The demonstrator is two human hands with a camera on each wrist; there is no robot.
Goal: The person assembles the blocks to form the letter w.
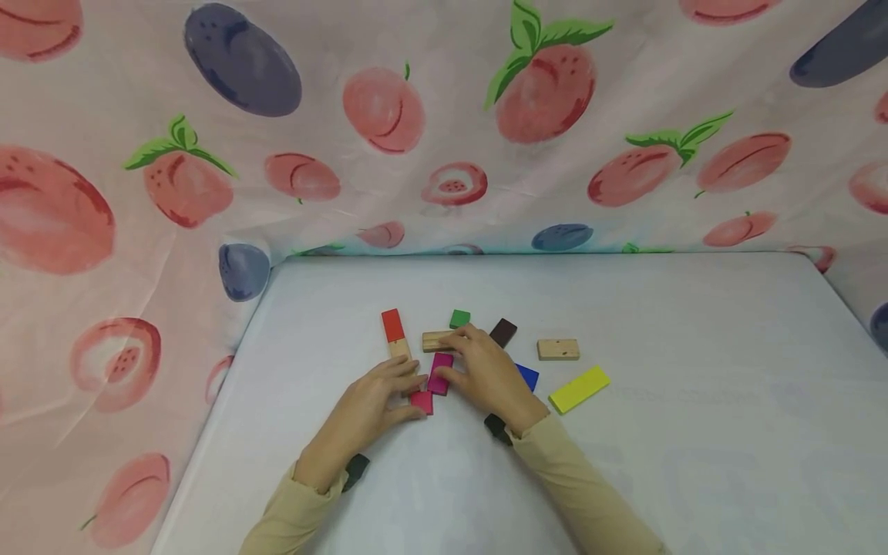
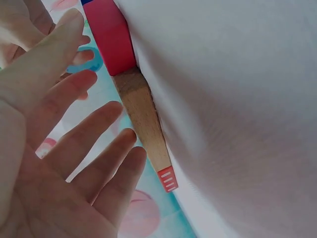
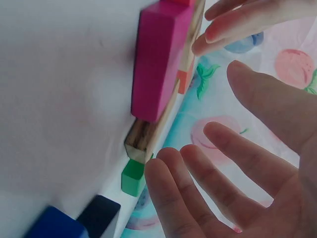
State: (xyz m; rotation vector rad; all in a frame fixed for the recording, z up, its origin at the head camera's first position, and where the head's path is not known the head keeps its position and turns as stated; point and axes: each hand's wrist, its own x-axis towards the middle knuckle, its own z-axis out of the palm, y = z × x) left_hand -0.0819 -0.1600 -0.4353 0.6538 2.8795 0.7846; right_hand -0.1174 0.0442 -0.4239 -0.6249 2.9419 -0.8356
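Several small coloured blocks lie on a white table (image 1: 694, 462). My left hand (image 1: 375, 405) lies flat beside a small pink block (image 1: 421, 401), its straight fingertips at a red-and-wood block (image 1: 394, 333). My right hand (image 1: 486, 374) hovers over a plain wooden block (image 1: 435, 340), its thumb next to a magenta block (image 1: 440, 372). The right wrist view shows the magenta block (image 3: 158, 59) close up, with the spread fingers (image 3: 237, 163) apart from it. In the left wrist view the fingers (image 2: 74, 148) are straight and spread beside the wooden block (image 2: 143, 124). Neither hand grips anything.
A green block (image 1: 459, 317), a dark brown block (image 1: 502, 332), a blue block (image 1: 529, 377), a second wooden block (image 1: 558, 349) and a yellow block (image 1: 579, 388) lie around the right hand. A fruit-print cloth (image 1: 444, 139) hangs behind and to the left of the table.
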